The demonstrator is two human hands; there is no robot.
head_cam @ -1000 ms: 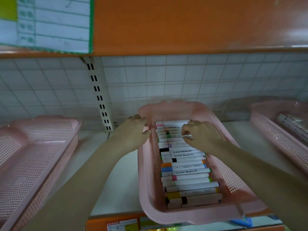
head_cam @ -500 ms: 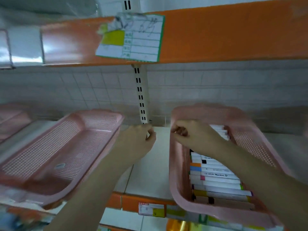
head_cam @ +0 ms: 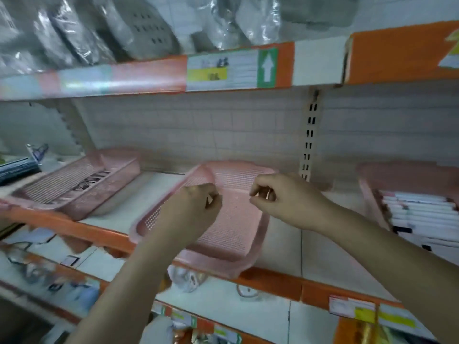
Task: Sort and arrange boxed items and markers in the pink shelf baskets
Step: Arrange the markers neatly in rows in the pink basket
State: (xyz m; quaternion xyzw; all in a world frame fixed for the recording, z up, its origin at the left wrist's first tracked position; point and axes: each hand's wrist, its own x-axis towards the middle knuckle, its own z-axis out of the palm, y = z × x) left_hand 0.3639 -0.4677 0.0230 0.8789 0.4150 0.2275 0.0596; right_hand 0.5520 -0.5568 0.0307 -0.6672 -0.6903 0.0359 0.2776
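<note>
An empty pink mesh basket (head_cam: 231,224) sits in the middle of the shelf, its front rim over the orange shelf edge. My left hand (head_cam: 196,207) hovers over the basket's left wall with fingers curled; nothing shows in it. My right hand (head_cam: 280,197) hangs above the basket's back part, thumb and forefinger drawn together, with nothing visible between them. At the right edge of the view, another pink basket (head_cam: 367,192) holds a row of white markers (head_cam: 422,214). A third pink basket (head_cam: 119,175) on the left holds a few dark items (head_cam: 92,181).
A slotted upright post (head_cam: 309,145) stands behind the baskets, between the middle and right ones. The shelf above carries grey plastic-wrapped goods (head_cam: 139,28) and a price label (head_cam: 231,69). Dark flat packs (head_cam: 17,167) lie far left. A lower shelf holds small goods (head_cam: 188,279).
The view has swung left, from the marker basket to the empty basket. Both hands left the marker basket and now hang over the empty one.
</note>
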